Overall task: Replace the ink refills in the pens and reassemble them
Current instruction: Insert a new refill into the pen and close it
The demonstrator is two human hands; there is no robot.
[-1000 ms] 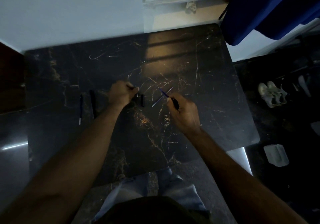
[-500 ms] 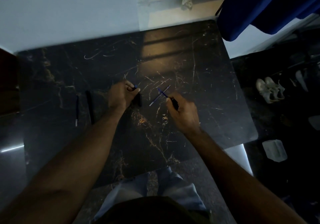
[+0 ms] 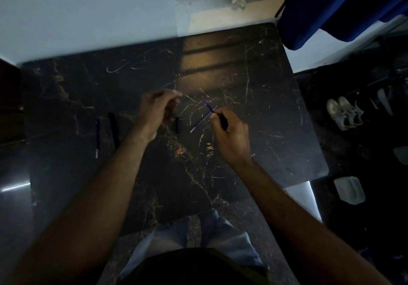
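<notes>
Dark marble table (image 3: 220,68): right hand (image 3: 229,134) grips a pen (image 3: 223,121); left hand (image 3: 157,108) seemingly loose.

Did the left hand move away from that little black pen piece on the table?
Yes. The left hand was touching the little black pen piece before; now it has lifted up and back from it, leaving it lying alone on the table.

On the dark, gold-veined marble worktop (image 3: 254,112), the right hand (image 3: 229,134) is closed around a black pen barrel (image 3: 223,120) with a thin blue refill (image 3: 208,105) sticking out. A second slim refill (image 3: 202,119) lies just beside it. The left hand (image 3: 155,108) hovers, blurred, near a short black pen piece (image 3: 178,125). Far left lie a black pen (image 3: 113,128) and another thin refill (image 3: 97,138).
</notes>
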